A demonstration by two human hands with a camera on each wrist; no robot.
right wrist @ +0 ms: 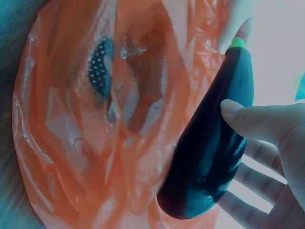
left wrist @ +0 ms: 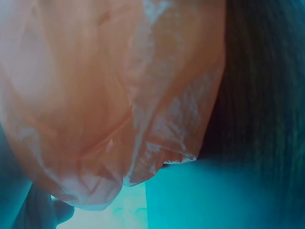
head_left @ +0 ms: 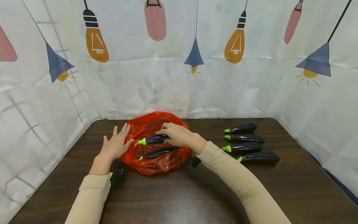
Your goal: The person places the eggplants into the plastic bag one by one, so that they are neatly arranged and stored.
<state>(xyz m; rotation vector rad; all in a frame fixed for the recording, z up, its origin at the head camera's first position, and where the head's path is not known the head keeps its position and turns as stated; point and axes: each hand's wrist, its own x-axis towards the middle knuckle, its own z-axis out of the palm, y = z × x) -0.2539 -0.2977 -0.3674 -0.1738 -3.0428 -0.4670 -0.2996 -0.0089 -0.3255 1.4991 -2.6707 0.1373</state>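
An open red plastic bag [head_left: 149, 168] stands on the table, left of centre. My right hand [head_left: 179, 135] holds a dark purple eggplant [head_left: 152, 139] over the bag's mouth, its green stem end pointing left. In the right wrist view the thumb presses one side of that eggplant [right wrist: 209, 143] and the fingers lie behind it. Below it, a second eggplant [head_left: 158, 153] lies inside the bag. My left hand [head_left: 113, 147] is at the bag's left rim with its fingers spread; the bag's side [left wrist: 105, 95] fills most of the left wrist view.
Several eggplants [head_left: 246, 147] lie in a column on the right of the brown table [head_left: 167, 199], green ends to the left. A white patterned cloth [head_left: 173, 87] hangs behind the table and along both sides.
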